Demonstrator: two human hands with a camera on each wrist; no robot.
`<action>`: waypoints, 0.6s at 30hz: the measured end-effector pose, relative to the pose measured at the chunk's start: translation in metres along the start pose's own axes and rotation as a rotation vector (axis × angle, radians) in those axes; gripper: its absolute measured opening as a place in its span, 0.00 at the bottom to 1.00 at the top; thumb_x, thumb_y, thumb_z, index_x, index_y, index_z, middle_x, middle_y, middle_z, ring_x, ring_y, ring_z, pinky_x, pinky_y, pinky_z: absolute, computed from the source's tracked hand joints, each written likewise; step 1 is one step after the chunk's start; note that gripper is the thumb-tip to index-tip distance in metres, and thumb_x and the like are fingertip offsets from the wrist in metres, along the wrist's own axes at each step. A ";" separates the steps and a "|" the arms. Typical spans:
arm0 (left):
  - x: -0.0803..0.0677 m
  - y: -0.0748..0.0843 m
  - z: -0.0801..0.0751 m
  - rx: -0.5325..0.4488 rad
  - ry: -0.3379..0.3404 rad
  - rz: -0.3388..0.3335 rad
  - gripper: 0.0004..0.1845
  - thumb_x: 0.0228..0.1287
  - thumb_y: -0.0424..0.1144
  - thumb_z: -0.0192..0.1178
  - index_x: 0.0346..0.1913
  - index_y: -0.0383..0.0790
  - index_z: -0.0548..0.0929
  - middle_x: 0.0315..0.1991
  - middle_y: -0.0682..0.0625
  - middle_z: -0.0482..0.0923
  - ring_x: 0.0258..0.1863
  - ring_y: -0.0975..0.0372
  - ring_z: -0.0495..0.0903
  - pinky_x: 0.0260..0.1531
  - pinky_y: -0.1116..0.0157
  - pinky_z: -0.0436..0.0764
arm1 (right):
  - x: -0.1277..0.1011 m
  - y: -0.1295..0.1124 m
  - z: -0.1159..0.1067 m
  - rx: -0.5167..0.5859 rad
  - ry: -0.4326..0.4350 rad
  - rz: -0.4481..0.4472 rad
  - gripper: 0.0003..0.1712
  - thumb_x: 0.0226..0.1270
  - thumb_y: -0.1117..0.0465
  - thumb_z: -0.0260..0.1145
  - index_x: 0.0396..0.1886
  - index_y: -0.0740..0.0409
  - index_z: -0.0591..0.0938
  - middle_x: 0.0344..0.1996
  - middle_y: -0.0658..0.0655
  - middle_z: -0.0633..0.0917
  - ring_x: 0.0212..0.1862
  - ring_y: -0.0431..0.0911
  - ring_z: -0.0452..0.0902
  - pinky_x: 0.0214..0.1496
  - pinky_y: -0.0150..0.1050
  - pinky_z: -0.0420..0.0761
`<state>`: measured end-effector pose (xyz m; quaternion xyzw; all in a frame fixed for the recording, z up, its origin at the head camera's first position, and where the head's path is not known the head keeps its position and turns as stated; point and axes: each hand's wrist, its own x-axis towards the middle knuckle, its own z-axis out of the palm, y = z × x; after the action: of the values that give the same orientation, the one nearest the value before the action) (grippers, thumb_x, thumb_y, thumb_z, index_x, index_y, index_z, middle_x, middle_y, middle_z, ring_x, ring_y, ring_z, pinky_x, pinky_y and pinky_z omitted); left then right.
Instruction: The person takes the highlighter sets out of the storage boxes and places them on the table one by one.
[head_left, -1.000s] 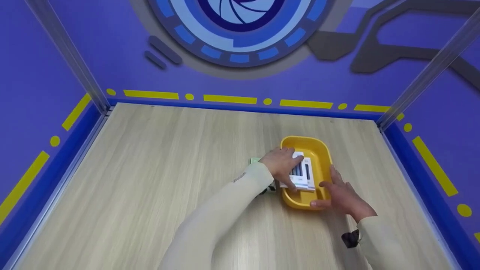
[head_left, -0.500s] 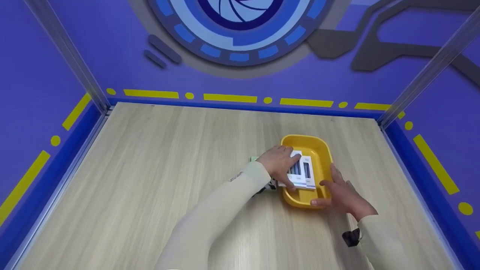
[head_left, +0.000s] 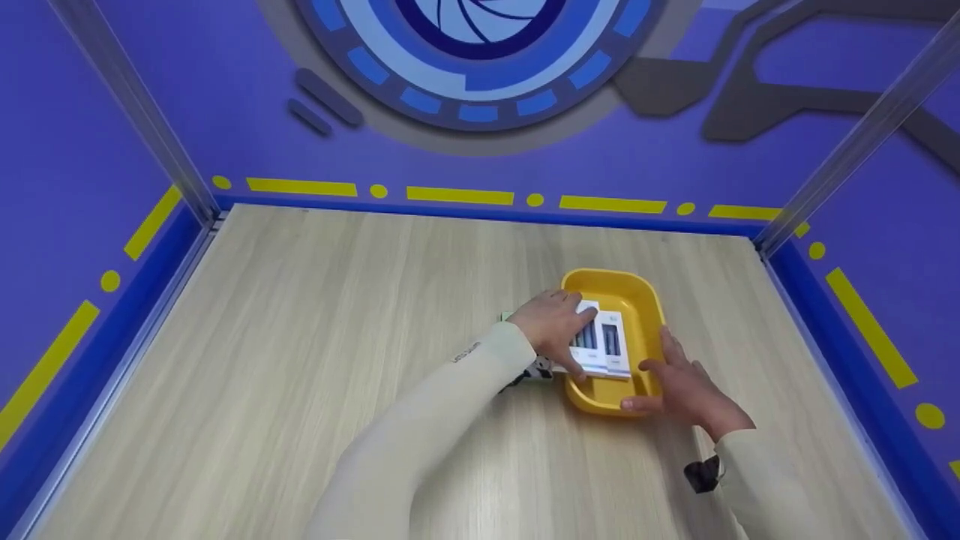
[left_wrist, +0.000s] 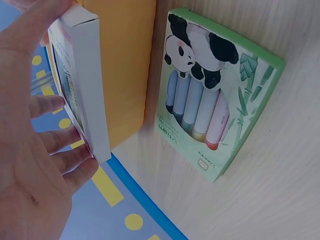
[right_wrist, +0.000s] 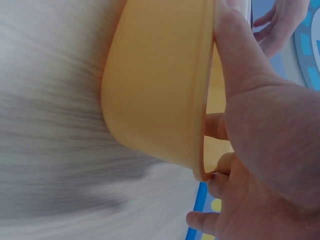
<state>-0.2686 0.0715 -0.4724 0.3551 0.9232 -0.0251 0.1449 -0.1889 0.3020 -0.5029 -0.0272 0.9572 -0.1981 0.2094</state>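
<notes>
Left hand [head_left: 553, 328] clamped on white box [head_left: 596, 349], thumb on one face, fingers [left_wrist: 60, 145] on the other, box partly inside yellow tray [head_left: 643, 315]. Right hand [head_left: 686, 390] gripping tray's near right rim, thumb over the edge. Green panda box [left_wrist: 215, 105] flat on table [head_left: 300, 337], just left of tray.

Yellow tray [head_left: 645, 300] on pale wood-grain table [head_left: 337, 337]; white box [head_left: 600, 349] with dark pens; green panda-print pack [left_wrist: 215, 100]; purple walls [head_left: 225, 112], yellow dashes.
</notes>
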 end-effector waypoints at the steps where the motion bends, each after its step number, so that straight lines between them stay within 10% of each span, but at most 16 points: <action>1: 0.000 0.000 0.000 0.005 0.000 0.003 0.58 0.43 0.78 0.59 0.76 0.58 0.52 0.74 0.50 0.55 0.70 0.59 0.59 0.75 0.61 0.56 | 0.000 0.000 0.000 -0.008 0.002 -0.008 0.55 0.45 0.30 0.71 0.64 0.65 0.72 0.76 0.70 0.34 0.74 0.73 0.37 0.70 0.73 0.41; 18: -0.005 -0.004 0.002 0.001 0.019 -0.007 0.56 0.43 0.76 0.62 0.75 0.59 0.53 0.72 0.51 0.58 0.64 0.59 0.62 0.73 0.61 0.60 | 0.002 0.000 0.000 -0.018 -0.008 0.002 0.56 0.45 0.30 0.71 0.65 0.65 0.71 0.76 0.69 0.33 0.74 0.71 0.36 0.71 0.70 0.39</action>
<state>-0.2670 0.0651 -0.4733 0.3520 0.9258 -0.0226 0.1360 -0.1900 0.3019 -0.5040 -0.0291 0.9581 -0.1894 0.2130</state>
